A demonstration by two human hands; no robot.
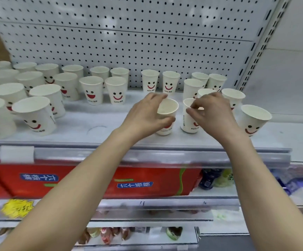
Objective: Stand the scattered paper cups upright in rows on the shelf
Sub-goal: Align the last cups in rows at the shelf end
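Several white paper cups with red smiley faces stand upright on the white shelf [96, 122]. My left hand [147, 115] grips one upright cup [167, 109] near the shelf's front middle, fingers round its rim and side. Just right of it, my right hand [212, 115] pinches the rim of a second upright cup [187, 124]. More cups stand behind my right hand, partly hidden by it. Another cup [254, 120] stands at the far right, and a pair [170, 82] stands against the back panel.
A perforated back panel [129, 42] closes the rear and a slotted upright [255, 51] bounds the right end. Cups crowd the left side [36, 115]. The shelf's front lip [147, 154] carries a price rail. Red cartons [92, 180] sit on the shelf below.
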